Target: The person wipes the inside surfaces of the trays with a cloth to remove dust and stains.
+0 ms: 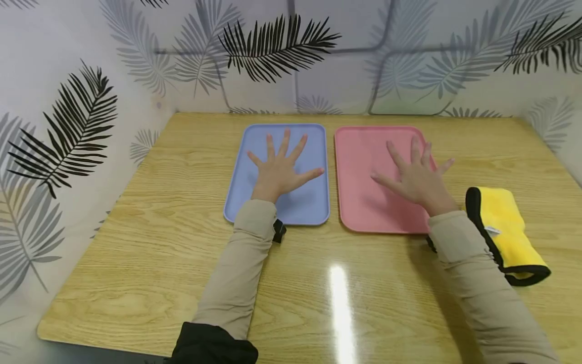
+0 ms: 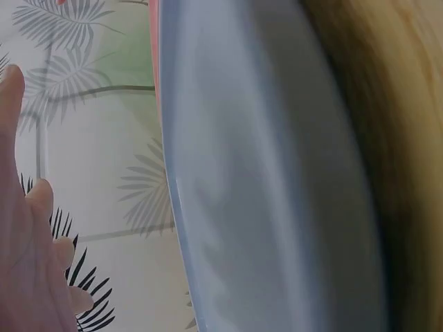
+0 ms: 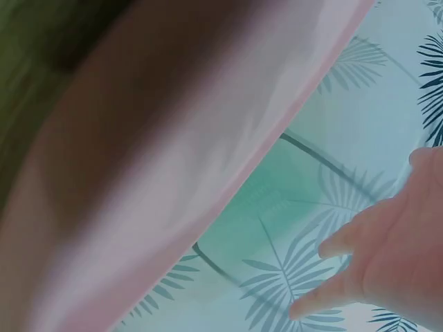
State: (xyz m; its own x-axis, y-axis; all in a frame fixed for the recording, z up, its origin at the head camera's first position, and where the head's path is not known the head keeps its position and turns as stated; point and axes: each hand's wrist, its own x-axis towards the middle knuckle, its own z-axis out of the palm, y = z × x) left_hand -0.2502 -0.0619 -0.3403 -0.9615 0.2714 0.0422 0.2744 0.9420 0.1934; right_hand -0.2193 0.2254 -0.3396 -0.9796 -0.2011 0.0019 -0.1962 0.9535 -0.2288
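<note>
My left hand (image 1: 278, 172), fingers straight and spread, is held over the blue tray (image 1: 243, 187). Over the pink tray (image 1: 359, 202), my right hand (image 1: 417, 178) is spread in the same way, its outer fingers reaching past the tray's right rim. Both palms face down and neither hand holds anything. In the left wrist view the left hand (image 2: 28, 228) is apart from the blue tray's surface. A gap also shows between the right hand (image 3: 394, 256) and the pink tray (image 3: 208, 152) in the right wrist view.
A folded yellow cloth (image 1: 504, 217) with black edging lies right of the pink tray, close to the right sleeve. The trays stand side by side on a wooden table (image 1: 150, 242). Behind the table hangs a leaf-patterned sheet (image 1: 336, 81).
</note>
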